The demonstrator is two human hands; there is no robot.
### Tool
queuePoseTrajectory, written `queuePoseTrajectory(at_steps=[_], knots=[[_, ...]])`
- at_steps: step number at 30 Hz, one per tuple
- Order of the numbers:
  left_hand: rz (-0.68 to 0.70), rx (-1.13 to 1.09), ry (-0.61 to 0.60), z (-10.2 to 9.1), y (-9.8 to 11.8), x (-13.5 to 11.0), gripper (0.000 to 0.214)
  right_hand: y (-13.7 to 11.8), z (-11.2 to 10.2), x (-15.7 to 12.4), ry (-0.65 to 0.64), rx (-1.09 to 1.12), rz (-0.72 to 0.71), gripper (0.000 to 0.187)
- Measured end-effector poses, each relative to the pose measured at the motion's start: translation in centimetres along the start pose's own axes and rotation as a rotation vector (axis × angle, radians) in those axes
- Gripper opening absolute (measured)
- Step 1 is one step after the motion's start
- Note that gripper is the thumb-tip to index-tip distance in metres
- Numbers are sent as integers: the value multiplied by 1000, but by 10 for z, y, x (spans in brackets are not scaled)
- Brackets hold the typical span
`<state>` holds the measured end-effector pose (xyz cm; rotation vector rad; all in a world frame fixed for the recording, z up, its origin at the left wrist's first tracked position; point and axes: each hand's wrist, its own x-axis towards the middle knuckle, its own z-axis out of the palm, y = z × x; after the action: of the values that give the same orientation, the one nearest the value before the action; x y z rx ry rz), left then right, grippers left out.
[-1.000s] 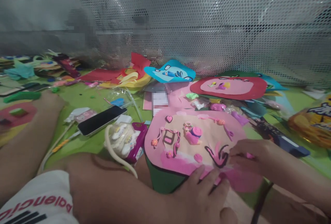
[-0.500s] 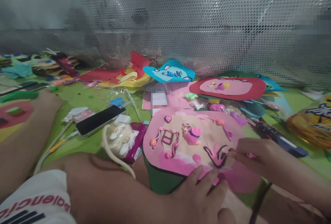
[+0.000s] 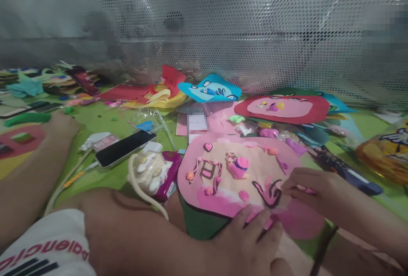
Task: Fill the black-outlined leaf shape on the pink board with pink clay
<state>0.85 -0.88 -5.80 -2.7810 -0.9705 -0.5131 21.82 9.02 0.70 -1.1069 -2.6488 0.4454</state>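
Observation:
A pink card picture [image 3: 194,157] lies in front of me, decorated with modelling clay: a pink snail [image 3: 239,166], small flowers, a heart and a dark-edged leafy plant [image 3: 269,193]. My left hand [image 3: 251,231] rests on its lower edge, fingers apart and holding nothing. Over the card's right side, my right hand [image 3: 314,189] has its fingertips pinched together beside the plant. A small pink bit shows by its curled fingers; what the pinch holds is hidden.
Another person's arm [image 3: 60,136] reaches in at left over a red-and-yellow picture. A phone [image 3: 124,147], a clear-fronted purple case [image 3: 167,174] and a cord lie left of the card. Behind are blue [image 3: 194,95] and red [image 3: 242,108] pictures; a snack bag [image 3: 385,153] stands right.
My right hand's fingertips have shifted slightly beside the plant, still pinched. The whole view has moved a little; my left hand stays on the card edge.

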Motion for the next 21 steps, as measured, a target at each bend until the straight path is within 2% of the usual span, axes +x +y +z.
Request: queuePoseTrajectory(at_steps=[6, 12, 16, 17, 21], knots=[[-4, 1, -10, 1, 1, 0, 37, -2, 1, -4, 47, -157, -34, 43], [-11, -5, 50, 1, 2, 1, 35, -2, -1, -1, -46, 18, 14, 22], [-28, -17, 102, 0, 0, 0, 37, -3, -3, 0, -15, 41, 16, 21], [-17, -19, 115, 0, 0, 0, 34, -4, -3, 0, 4, 31, 6, 23], [60, -35, 164, -1, 0, -2, 20, -7, -6, 0, 81, -86, 68, 51]])
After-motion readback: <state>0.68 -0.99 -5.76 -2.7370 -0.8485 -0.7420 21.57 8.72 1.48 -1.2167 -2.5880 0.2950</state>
